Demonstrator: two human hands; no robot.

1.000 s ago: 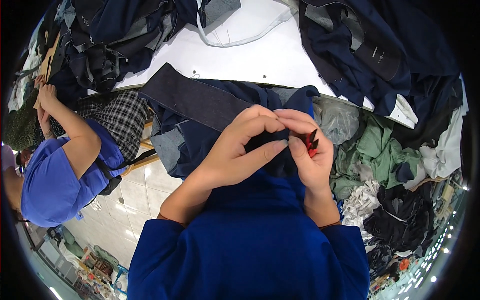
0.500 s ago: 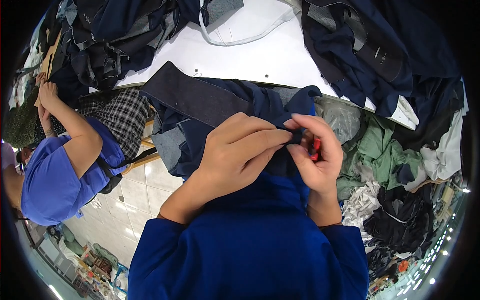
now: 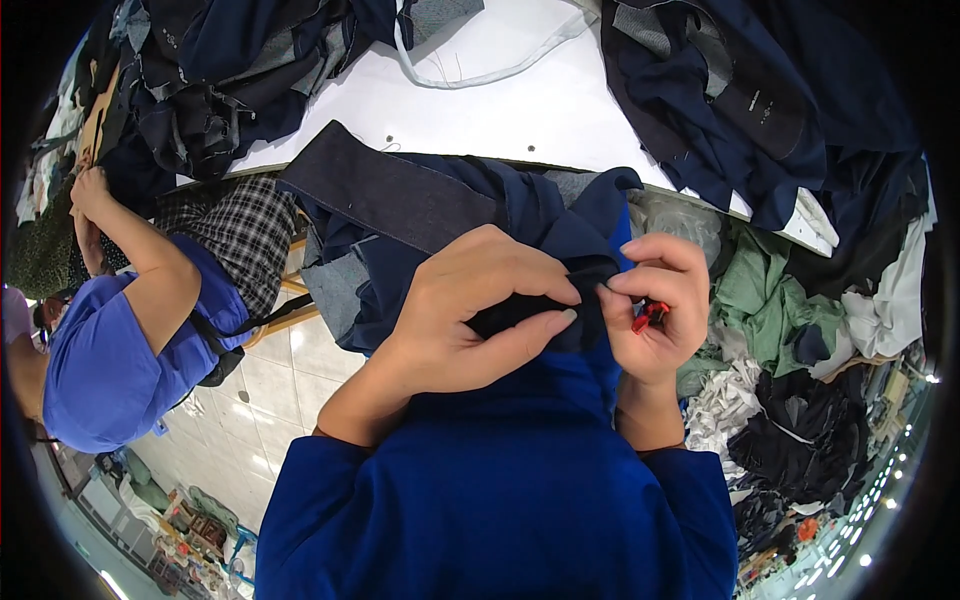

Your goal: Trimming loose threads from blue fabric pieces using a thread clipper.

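Observation:
Navy fabric, apparently part of a garment, lies bunched over my lap and against the table edge, with a long dark band on top. My left hand curls at the fabric's near edge, thumb and forefinger tips close together on the dark cloth. Just right of it, my right hand has its thumb and forefinger tips pressed together beside the cloth. Whether a thread is between them is too small to tell. Curled in that palm is a small red tool, its working end hidden by the fingers.
A white table carries heaps of navy garments at left and right, and a pale strip. At left a co-worker in a blue top sits working. Green cloth and white scraps are piled on my right.
My right hand has moved slightly right and turned, showing more of the red tool. My left thumb and forefinger have spread into a wider curve, and the two hands' fingertips have drawn apart.

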